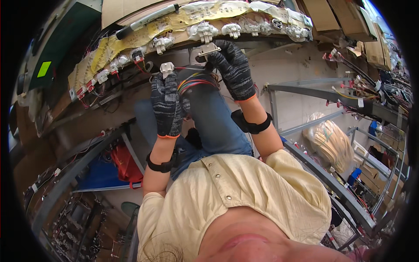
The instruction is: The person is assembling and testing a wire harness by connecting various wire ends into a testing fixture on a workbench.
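Note:
In a dark speckled knit glove, my left hand [166, 105] points up toward the bench edge, its fingers closed on a white plastic wire connector [166, 69]. My right hand [233, 67], gloved the same way, is raised a little higher and pinches a small flat rectangular piece [208, 49] with a metallic look. Its exact kind is unclear. Between the hands, a bundle of coloured wires [198, 83] hangs in a curve over my lap. Just beyond them runs a curved board edge [144, 43] with yellowed tape and several white connectors fixed along it.
A marker pen [147, 21] lies on the taped board. Metal frames [323, 87] carry wire harnesses to the right, near a plastic-wrapped tan bundle [328, 142]. At the left are another metal rail [74, 170] and a red bag [126, 163]. Cardboard boxes [321, 15] stand at the back right.

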Available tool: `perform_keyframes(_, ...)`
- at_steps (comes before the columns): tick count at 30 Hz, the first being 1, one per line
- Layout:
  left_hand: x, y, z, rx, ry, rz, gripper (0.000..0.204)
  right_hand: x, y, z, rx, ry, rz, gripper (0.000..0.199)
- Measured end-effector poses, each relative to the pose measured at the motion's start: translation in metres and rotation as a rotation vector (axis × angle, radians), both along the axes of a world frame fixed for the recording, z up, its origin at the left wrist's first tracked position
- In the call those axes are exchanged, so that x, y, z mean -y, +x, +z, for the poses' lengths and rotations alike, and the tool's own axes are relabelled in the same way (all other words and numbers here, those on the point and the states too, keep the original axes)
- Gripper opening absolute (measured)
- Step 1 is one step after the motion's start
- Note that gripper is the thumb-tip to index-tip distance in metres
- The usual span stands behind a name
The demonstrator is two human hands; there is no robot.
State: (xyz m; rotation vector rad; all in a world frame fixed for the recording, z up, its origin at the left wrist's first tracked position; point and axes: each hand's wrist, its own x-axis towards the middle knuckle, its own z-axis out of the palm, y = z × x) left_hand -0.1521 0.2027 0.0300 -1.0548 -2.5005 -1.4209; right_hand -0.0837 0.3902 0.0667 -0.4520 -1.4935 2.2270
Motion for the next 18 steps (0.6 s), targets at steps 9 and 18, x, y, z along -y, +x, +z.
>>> perform_keyframes(9, -0.009, -0.002, 0.026, 0.198, -0.01, 0.042, 0.046, 0.029, -0.015, 0.002, -0.012, -0.075, -0.351, 0.028)
perform_keyframes(18, -0.028, -0.005, 0.051, 1.054, 0.473, 0.253, 0.015, 0.036, 0.032, -0.024, 0.397, 0.263, -0.318, 0.032)
